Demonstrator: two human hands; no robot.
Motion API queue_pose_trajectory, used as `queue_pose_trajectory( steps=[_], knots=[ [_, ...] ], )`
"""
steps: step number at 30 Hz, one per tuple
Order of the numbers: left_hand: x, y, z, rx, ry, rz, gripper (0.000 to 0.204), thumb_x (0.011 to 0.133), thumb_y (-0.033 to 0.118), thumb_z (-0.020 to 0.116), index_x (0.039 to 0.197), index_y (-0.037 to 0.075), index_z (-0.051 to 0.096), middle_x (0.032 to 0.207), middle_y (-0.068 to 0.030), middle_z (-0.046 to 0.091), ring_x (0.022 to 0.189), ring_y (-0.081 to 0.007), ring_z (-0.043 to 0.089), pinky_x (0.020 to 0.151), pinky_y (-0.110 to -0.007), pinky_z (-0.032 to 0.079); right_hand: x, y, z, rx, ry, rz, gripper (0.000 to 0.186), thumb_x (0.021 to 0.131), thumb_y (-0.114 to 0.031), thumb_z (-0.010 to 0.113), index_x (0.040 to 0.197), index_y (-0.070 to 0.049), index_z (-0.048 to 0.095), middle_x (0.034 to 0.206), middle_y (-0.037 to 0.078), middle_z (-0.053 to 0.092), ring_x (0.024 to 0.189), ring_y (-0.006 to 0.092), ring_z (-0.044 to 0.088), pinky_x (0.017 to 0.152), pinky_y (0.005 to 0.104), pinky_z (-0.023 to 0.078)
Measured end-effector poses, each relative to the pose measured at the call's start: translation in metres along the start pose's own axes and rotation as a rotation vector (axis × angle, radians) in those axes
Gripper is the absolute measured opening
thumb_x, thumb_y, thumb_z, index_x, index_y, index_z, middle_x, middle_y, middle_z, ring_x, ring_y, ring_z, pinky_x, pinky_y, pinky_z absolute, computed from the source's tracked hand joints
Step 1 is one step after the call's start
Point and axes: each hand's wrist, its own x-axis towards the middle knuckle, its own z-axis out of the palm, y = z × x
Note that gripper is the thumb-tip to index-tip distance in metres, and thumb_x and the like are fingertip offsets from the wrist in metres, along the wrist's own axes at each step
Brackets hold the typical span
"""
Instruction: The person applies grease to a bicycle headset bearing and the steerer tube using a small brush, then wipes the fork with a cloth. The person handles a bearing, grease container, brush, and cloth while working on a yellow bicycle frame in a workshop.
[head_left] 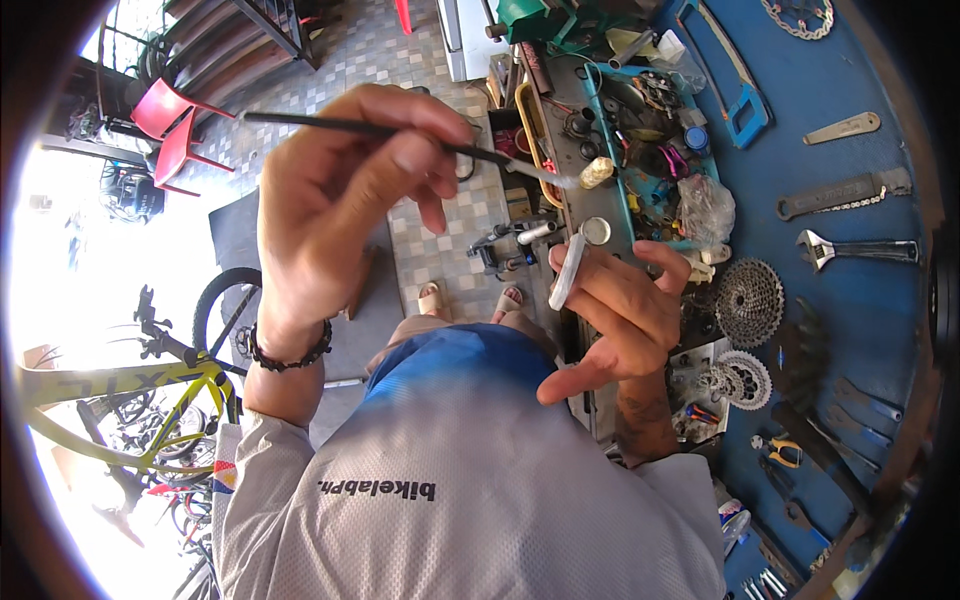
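Blown-out white glare floods the area left of the left hand; fisheye distortion bends the blue board beyond the right hand.

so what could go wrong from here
The thin translucent piece could slip from the right hand, perhaps landing among the bench clutter. The black-handled brush in the left hand might bump the small cream bottle, which appears near its tip.
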Motion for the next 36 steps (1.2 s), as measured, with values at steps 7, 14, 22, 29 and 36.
queue_pose_trajectory(
  steps=[7,14,22,29,36],
  knots=[
    [-0.002,0.02,0.001,0.495,-0.135,0.289,0.025,0.099,0.012,0.069,0.105,-0.013,0.069,0.093,-0.0224,0.071,0.078,-0.0209,0.072,0.064,-0.027,0.058,0.002,0.005,-0.001,-0.038,-0.045,-0.076,0.064,0.09,-0.075,0.06,0.099,-0.014,0.076,0.116,-0.004,0.076,0.104,0.0087,0.074,0.11,0.04,0.033],
    [-0.006,0.015,0.007,0.593,-0.106,0.386,0.024,0.099,0.011,0.07,0.103,-0.013,0.067,0.089,-0.0222,0.073,0.072,-0.0216,0.072,0.063,-0.028,0.057,0.001,0.009,0.002,-0.036,-0.065,-0.076,0.065,0.091,-0.075,0.06,0.104,-0.013,0.074,0.115,-0.002,0.076,0.104,0.0104,0.074,0.111,0.0407,0.033],
    [-0.014,0.018,0.009,0.594,-0.165,0.365,0.024,0.097,0.013,0.073,0.099,-0.011,0.069,0.084,-0.0208,0.074,0.068,-0.0228,0.071,0.058,-0.03,0.055,0.0,0.012,0.006,-0.012,-0.038,-0.062,0.067,0.089,-0.076,0.061,0.104,-0.012,0.075,0.113,-0.002,0.076,0.103,0.012,0.075,0.11,0.0423,0.033],
    [-0.019,0.02,0.009,0.539,-0.201,0.42,0.026,0.099,0.015,0.071,0.101,-0.011,0.068,0.085,-0.0217,0.073,0.063,-0.0208,0.069,0.056,-0.03,0.054,-0.001,0.013,0.007,-0.006,-0.033,-0.043,0.068,0.088,-0.076,0.062,0.103,-0.011,0.076,0.112,-0.001,0.076,0.102,0.013,0.075,0.11,0.0433,0.033],
    [-0.022,0.021,0.017,0.557,-0.057,0.306,0.028,0.1,0.015,0.069,0.102,-0.012,0.069,0.082,-0.0206,0.072,0.063,-0.0188,0.069,0.055,-0.028,0.053,0.0,0.012,0.006,0.003,-0.025,-0.064,0.069,0.087,-0.076,0.063,0.102,-0.011,0.076,0.112,-0.001,0.076,0.101,0.0136,0.075,0.111,0.0438,0.033]
  ],
)
